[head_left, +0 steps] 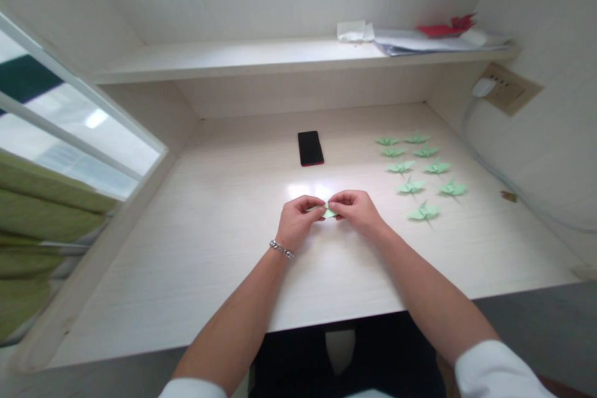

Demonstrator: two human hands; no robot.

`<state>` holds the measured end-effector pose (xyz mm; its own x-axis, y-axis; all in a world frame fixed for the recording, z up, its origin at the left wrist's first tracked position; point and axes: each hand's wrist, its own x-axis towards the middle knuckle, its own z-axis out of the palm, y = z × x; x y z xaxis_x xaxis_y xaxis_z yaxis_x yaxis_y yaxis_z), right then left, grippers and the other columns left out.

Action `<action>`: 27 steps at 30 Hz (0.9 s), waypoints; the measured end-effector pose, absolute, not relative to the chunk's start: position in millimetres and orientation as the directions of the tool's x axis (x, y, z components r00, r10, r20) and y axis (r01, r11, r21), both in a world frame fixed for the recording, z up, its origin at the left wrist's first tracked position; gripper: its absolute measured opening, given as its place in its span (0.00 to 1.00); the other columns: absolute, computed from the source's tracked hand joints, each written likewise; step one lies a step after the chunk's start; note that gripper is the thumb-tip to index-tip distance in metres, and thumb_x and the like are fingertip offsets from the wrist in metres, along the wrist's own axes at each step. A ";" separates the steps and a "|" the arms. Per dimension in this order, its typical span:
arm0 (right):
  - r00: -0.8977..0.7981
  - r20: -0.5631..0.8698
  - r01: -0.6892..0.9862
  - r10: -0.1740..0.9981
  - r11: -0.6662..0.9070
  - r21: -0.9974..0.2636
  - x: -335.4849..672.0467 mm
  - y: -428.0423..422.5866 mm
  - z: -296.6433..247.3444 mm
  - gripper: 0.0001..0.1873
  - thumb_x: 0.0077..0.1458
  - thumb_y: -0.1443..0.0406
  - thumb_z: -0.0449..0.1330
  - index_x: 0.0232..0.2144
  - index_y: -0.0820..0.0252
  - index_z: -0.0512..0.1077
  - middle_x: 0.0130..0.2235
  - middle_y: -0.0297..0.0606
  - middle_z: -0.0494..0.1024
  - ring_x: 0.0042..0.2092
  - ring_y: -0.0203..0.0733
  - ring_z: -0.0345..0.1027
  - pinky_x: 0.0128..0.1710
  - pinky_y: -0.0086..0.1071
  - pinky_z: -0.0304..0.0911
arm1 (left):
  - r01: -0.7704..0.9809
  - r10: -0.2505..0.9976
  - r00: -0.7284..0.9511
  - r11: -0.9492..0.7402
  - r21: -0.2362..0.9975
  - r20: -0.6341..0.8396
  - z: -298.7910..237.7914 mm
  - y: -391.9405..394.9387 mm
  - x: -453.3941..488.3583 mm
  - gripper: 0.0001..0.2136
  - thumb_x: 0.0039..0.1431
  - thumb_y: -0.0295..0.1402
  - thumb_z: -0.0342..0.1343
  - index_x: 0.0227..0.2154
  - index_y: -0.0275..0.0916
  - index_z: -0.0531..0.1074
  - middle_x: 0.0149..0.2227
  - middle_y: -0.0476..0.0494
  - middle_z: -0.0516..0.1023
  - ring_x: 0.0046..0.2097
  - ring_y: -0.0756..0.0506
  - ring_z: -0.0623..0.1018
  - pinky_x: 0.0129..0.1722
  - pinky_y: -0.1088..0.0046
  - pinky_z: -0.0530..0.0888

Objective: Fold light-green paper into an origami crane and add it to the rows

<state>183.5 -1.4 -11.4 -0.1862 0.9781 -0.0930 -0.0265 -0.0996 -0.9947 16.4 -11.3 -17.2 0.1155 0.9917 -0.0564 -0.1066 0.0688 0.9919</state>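
Note:
Between my two hands, just above the desk, is a small folded piece of light green paper (329, 212), mostly covered by fingers. My left hand (298, 219), with a chain bracelet at its wrist, pinches the paper's left side. On the other side my right hand (357, 208) pinches it between thumb and fingers. The exact shape of the fold is hidden. To the right stand several light green paper cranes (423, 212) in two rough columns, the nearest one a short way from my right forearm.
A black phone (310, 148) lies beyond my hands on the pale desk (196, 224). Above runs a shelf (233, 59) with papers (420, 42) and a red paper item (459, 23). A cable (489, 168) hangs from the wall socket (513, 90) at right.

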 end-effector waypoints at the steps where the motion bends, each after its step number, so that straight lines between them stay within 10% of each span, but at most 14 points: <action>1: -0.186 -0.084 -0.015 0.979 -0.089 -0.996 183.7 -1.2 -11.5 0.13 0.41 0.60 0.66 0.29 0.65 0.76 0.25 0.36 0.76 0.25 0.35 0.69 0.26 0.29 0.67 | -0.121 0.991 0.115 0.082 0.989 -0.068 -17.0 -11.4 16.7 0.11 0.43 0.33 0.66 0.30 0.34 0.76 0.30 0.44 0.78 0.30 0.49 0.77 0.32 0.69 0.77; 27: -0.161 -0.131 -0.082 0.978 -0.146 -0.986 179.3 -5.8 -9.7 0.11 0.36 0.63 0.67 0.27 0.63 0.77 0.24 0.35 0.76 0.25 0.35 0.68 0.26 0.29 0.66 | -0.002 0.993 0.107 0.044 0.999 -0.044 -13.3 -10.9 17.0 0.09 0.43 0.34 0.64 0.28 0.35 0.77 0.26 0.45 0.77 0.26 0.50 0.74 0.27 0.74 0.73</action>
<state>179.3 -5.8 -9.7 -0.1607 0.9782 -0.1314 -0.0818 -0.1459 -0.9859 17.0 -10.9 -13.3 0.1070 0.9933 -0.0438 -0.0018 0.0443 0.9990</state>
